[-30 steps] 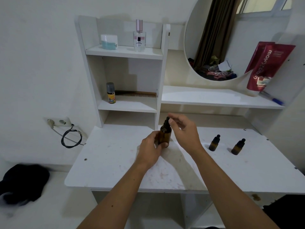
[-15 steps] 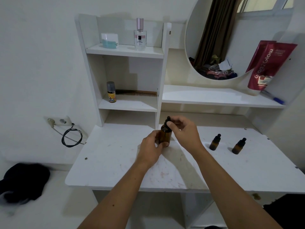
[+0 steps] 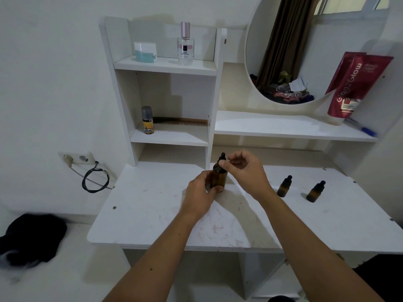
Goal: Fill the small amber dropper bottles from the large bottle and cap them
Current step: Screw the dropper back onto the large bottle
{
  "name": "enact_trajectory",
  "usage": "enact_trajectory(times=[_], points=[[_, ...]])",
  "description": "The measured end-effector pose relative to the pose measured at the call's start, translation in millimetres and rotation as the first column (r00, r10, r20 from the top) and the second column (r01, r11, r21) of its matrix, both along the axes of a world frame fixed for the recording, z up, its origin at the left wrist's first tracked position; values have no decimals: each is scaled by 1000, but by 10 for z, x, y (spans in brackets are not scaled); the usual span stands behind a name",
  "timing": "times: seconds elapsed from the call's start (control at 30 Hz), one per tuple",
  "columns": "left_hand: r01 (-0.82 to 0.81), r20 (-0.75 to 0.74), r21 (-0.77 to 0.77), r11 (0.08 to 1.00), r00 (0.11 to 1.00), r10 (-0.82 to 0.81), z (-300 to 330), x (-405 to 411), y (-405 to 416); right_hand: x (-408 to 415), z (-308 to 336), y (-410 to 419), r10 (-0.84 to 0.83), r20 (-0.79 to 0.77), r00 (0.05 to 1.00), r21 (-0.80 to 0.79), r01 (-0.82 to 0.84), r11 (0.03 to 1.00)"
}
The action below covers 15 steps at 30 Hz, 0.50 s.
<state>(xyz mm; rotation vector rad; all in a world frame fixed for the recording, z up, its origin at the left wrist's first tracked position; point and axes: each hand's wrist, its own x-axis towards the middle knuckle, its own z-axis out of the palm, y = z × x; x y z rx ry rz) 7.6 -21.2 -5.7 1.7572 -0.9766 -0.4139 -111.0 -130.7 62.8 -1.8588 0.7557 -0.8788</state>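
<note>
Gripping large bottle (image 3: 219,176) in left fingers (image 3: 212,189), right fingers (image 3: 223,163) at cap

A large amber glass bottle with a black dropper cap (image 3: 219,175) stands upright at frame centre. Two small amber dropper bottles, capped black (image 3: 284,186) (image 3: 315,192), stand right of centre, apart.
</note>
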Motion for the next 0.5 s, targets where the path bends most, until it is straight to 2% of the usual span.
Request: enact_trajectory(times=[0.17,0.37,0.5], points=[[1,3,14,1000,1000,-1,1,-1,-7,3,43,7,95,-59,994,-55,-98,994],[2,12,9,1000,1000,-2,-9,8,-4,-9,70,-58,59,15,998,-30,-59,998],[4,14,17,1000,1000,-4,-10,4,-5,8,82,-97,162,-99,982,-75,-170,983]])
